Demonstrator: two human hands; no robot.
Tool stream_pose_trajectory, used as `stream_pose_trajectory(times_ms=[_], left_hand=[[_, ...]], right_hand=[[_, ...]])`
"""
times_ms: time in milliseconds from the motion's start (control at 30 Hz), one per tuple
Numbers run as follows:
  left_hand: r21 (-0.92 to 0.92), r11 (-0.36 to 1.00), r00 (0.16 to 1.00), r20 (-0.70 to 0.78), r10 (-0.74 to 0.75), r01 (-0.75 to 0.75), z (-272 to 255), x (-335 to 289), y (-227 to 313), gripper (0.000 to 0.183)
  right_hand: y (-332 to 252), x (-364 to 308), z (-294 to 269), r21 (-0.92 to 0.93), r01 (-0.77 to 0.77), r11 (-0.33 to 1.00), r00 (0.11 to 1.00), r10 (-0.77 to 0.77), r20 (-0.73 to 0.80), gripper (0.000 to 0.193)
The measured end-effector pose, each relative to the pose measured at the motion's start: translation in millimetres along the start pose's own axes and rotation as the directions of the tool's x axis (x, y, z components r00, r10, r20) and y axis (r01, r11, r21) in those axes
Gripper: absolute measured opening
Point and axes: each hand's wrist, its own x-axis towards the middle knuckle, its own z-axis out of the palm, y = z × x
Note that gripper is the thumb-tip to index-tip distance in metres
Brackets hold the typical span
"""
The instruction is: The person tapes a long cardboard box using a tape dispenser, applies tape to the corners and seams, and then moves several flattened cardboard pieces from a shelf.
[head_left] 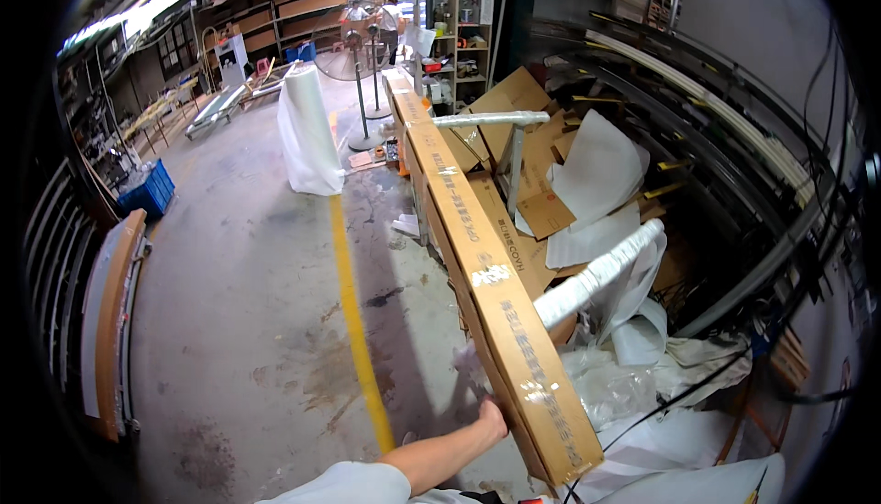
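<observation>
A long, narrow cardboard box [500, 288] with printing and patches of clear tape runs from the near right toward the far middle. It lies across padded, white-wrapped support bars, one of them a thick near bar [601, 274]. My left hand [493, 420] is at the lower left side of the box, close to its near end. The fingers are hidden against or beneath the box, so their grip does not show. My right hand is out of view.
Right of the box lie loose cardboard [505, 229], white foam sheets [601, 169] and crumpled plastic film [615, 385], below racks of long profiles [707, 72]. A wrapped upright roll [307, 128] stands ahead near pedestal fans [355, 40]. A yellow line [353, 320] marks the concrete floor.
</observation>
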Motion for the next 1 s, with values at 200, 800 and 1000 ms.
stream_pose_trajectory(times_ms=[200,800,1000], left_hand=[[0.55,0.834,0.999,-0.013,0.039,-0.025,-4.5,-55.5,96.4,0.051],[0.025,0.978,0.855,0.491,0.169,-0.207,32.4,-94.8,498.0,0.064],[0.214,0.818,0.784,0.487,0.384,-0.533,132.6,-100.5,652.3,0.065]], right_hand=[[-103.3,3.0,-15.7,0.172,-0.116,0.978,0.958,0.065,0.278,0.08],[-641.3,205.7,-141.5,0.787,0.595,0.164,0.535,-0.811,-0.236,0.084],[-802.0,252.4,-188.3,0.918,0.389,0.076,0.452,-0.884,-0.118,0.092]])
